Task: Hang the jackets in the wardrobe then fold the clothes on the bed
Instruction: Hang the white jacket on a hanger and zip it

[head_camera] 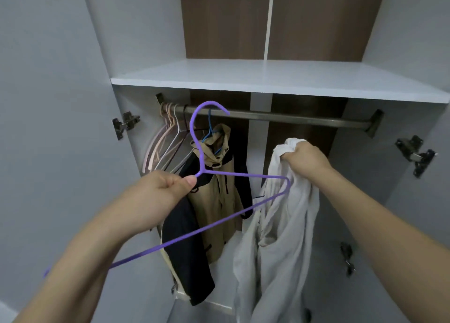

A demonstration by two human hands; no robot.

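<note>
I stand at the open wardrobe. My left hand (pixel 162 188) pinches a purple wire hanger (pixel 239 175) near its neck, hook up, just in front of the metal rail (pixel 292 119). The hanger's right tip touches or enters a white jacket (pixel 280 225), which my right hand (pixel 304 160) grips bunched at its top, below the rail. A tan and black jacket (pixel 216 201) hangs on a blue hanger (pixel 211 130) from the rail, behind the purple one.
Several bare hangers (pixel 168 140) bunch at the rail's left end. A white shelf (pixel 280 79) runs above the rail. The wardrobe doors stand open at both sides, hinges (pixel 125 125) showing. The rail's right half is bare.
</note>
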